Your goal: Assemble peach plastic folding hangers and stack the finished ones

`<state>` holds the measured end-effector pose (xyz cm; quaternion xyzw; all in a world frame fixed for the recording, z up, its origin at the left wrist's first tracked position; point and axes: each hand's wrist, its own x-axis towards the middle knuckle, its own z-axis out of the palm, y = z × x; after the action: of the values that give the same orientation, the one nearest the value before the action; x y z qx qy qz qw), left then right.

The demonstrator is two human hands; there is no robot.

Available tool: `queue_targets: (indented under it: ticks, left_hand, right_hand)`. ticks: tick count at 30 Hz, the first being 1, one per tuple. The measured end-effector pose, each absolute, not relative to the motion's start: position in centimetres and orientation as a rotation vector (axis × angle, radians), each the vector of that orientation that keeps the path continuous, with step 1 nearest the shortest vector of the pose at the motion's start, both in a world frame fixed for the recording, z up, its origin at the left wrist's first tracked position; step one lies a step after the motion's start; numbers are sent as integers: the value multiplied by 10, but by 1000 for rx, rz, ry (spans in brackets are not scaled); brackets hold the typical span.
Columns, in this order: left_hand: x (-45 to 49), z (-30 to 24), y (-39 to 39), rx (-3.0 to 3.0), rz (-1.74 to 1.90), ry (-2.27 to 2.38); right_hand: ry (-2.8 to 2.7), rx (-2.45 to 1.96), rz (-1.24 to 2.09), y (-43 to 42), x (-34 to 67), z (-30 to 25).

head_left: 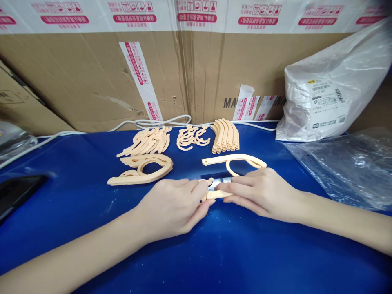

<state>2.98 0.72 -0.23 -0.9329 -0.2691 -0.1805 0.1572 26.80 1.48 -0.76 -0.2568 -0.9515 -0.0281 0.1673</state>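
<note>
My left hand [176,206] pinches the left end of a cream plastic folding-hanger arm [217,195]; a small curved hook piece [209,181] pokes out above its fingers. On the same arm's right part, my right hand [261,192] is closed, thumb below and fingers above. The joint between the pieces is mostly hidden by my left fingers. Just beyond my right hand lies another hanger arm with a hook [234,159], touching or nearly touching the knuckles. Folded hangers [147,175] rest beyond my left hand.
Along the back lie a pile of flat hanger arms [150,141], several loose hooks [191,136] and a row of hollow arms [226,135]. A cardboard box [92,81] and white cable [119,124] border the table [196,261]. Plastic bags [330,90] stand right; a black phone-like object [21,192] lies left.
</note>
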Motion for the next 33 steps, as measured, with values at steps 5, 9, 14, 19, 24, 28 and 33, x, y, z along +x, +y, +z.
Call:
queue_targets:
  ticks: [5,9,14,19,24,28,33]
  left_hand:
    - [33,-4,4,-2746,-564,-778]
    - [34,-7,0,-2844,-582,-898]
    - [30,-10,-2,-2855,-630,-1042]
    - [26,-7,4,-2789,-742,-1125]
    - [23,-5,7,-2733,-832,-978]
    - [22,-6,4,-2682,-892,-793]
    - [20,-11,1,-2664,-864,-645]
  right_hand:
    - [-2676,-675,-178,14,266,-9]
    - [-2658,-612,-277,12,264,-9]
    - [-2600,-507,-426,14,266,-8]
    - [-2454,-547,-421,18,272,-2]
    - [-2314,-844,-186,26,275,2]
    - [-2312,-929,180,30,276,-3]
    - [-2368,-898,288,32,273,-9]
